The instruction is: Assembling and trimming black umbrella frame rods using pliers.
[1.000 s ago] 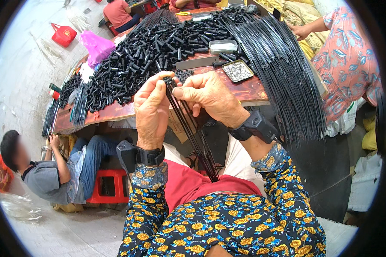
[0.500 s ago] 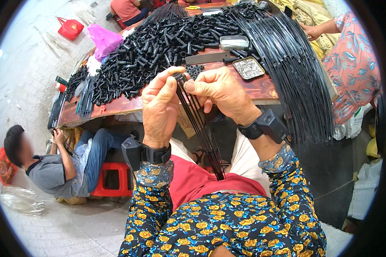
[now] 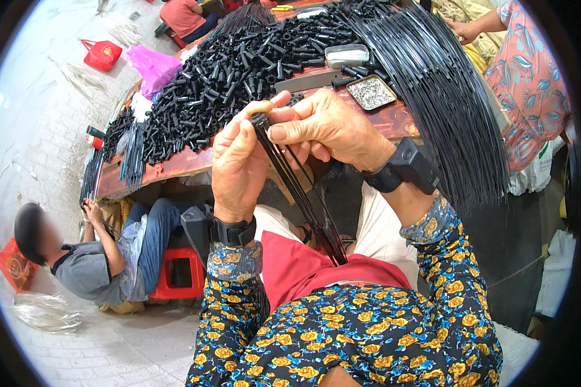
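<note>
My left hand (image 3: 237, 164) is closed round the upper end of a bundle of thin black umbrella ribs (image 3: 303, 205), which slants down to my lap. A small round black hub (image 3: 260, 120) tops the bundle, between my left thumb and fingers. Close beside it my right hand (image 3: 342, 132) is pinched, thumb against forefinger, on one rib that stands a little apart from the others. My fingers hide where this rib meets the hub. The lower ends rest by the red cloth (image 3: 290, 264) over my lap.
Black tubular parts (image 3: 239, 71) are heaped across the red-brown table (image 3: 187, 162). Long black ribs (image 3: 445, 97) overhang its right edge. Near my right hand are a tin of small metal bits (image 3: 372, 93), a white container (image 3: 346, 55) and a flat metal bar (image 3: 310, 82). Co-workers sit left and right.
The hub and both hands have shifted slightly left and down in the view. One rib now stands further out from the bundle below my right hand.
</note>
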`<state>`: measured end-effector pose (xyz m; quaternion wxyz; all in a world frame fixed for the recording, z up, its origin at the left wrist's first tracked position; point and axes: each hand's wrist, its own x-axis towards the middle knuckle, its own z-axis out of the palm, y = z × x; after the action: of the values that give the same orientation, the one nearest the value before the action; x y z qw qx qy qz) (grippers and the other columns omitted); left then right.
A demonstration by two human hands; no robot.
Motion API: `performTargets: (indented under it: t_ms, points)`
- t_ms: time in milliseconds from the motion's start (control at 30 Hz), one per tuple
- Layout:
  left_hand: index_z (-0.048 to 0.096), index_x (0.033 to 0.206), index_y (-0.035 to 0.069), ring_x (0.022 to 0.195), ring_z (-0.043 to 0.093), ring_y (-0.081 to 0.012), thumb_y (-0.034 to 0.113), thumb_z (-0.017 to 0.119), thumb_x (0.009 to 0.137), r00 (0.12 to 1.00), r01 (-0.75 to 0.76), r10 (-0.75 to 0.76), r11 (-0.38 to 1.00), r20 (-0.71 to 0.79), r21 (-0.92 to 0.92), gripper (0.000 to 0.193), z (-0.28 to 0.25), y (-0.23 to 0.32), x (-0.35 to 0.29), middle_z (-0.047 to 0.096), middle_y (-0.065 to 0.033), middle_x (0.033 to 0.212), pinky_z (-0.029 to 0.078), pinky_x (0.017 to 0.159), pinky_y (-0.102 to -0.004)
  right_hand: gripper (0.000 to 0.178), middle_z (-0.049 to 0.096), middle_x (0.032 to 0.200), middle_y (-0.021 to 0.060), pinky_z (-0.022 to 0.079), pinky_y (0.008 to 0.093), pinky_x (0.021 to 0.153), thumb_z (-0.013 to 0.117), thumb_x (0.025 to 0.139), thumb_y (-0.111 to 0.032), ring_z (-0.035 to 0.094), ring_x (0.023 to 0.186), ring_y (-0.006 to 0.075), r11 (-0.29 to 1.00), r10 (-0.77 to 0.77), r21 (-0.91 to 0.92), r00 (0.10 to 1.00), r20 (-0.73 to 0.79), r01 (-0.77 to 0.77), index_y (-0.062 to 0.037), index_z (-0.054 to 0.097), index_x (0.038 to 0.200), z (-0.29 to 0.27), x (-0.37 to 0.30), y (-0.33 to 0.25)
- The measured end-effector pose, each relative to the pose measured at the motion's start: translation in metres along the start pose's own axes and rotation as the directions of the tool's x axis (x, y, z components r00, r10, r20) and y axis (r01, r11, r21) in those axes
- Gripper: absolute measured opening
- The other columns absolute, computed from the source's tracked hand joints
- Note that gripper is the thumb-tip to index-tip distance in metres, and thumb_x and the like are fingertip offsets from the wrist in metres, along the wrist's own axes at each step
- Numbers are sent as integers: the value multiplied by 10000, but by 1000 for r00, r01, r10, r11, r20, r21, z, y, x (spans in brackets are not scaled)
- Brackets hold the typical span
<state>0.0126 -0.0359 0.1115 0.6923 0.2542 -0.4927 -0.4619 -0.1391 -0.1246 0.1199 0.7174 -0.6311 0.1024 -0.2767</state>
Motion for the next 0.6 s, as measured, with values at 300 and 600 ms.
performTargets:
  t_ms: [300,600]
  points:
    - [543,1192,-13,1243,467,-344,241,619,880,997,56,-53,997,49,-61,409,16,-4,7,600,-189,1185,409,1002,-446,175,598,626,1,379,195,455,712,852,-214,551,536,61,964,5,264,996,92,-30,-42,693,832,-9,-16,-8]
    - [587,1119,-100,1023,611,-244,109,561,869,994,-10,9,1000,-108,-7,326,30,17,-9,531,-282,1264,441,981,-375,264,566,536,-8,317,179,374,750,808,-249,485,425,43,969,-132,184,974,-185,166,-35,665,679,22,-23,3]
